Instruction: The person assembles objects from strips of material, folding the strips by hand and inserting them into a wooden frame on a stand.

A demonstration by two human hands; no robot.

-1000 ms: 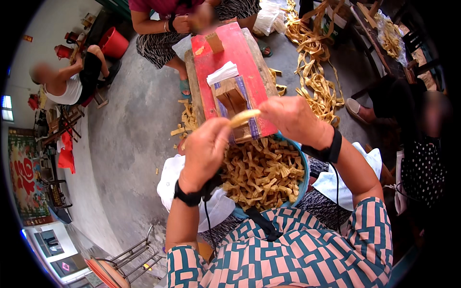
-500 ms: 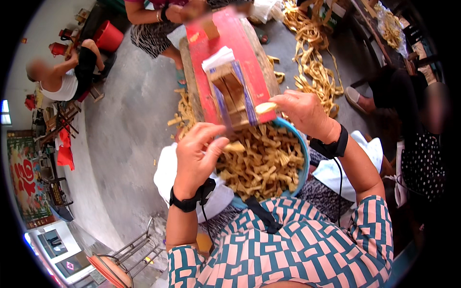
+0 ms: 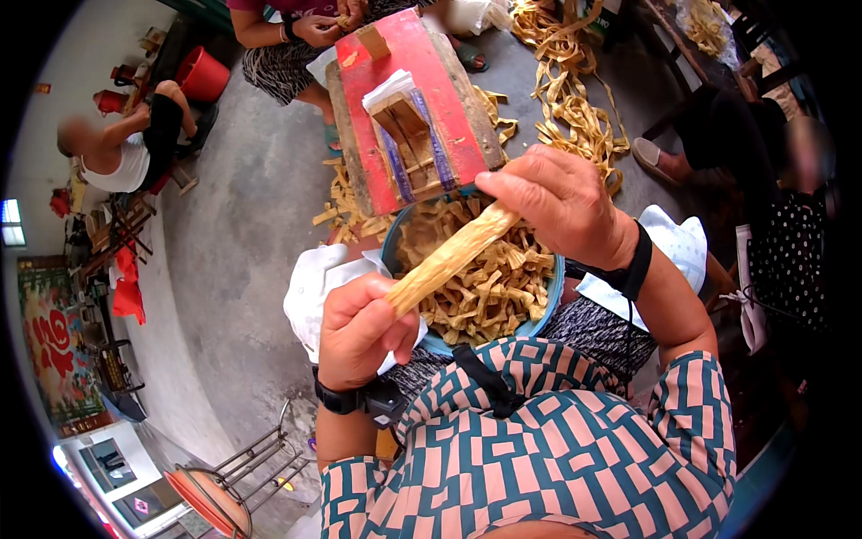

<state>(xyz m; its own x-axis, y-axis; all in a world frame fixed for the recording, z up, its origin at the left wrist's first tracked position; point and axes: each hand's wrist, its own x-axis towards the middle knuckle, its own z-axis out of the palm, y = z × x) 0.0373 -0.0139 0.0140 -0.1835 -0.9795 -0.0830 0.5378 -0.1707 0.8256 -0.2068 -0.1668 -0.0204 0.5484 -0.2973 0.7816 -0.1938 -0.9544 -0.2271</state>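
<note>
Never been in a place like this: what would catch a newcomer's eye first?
Probably the long yellow strip slanting across the middle, held in the grip of the left hand and right hand. Just below it sits a blue tub heaped with short yellow-brown pieces. Beyond the tub, a bright red board stands out at the top middle.

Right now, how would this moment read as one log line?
left hand: grips strip, near end | right hand: grips far end | below strip: blue tub, tan pieces
</note>
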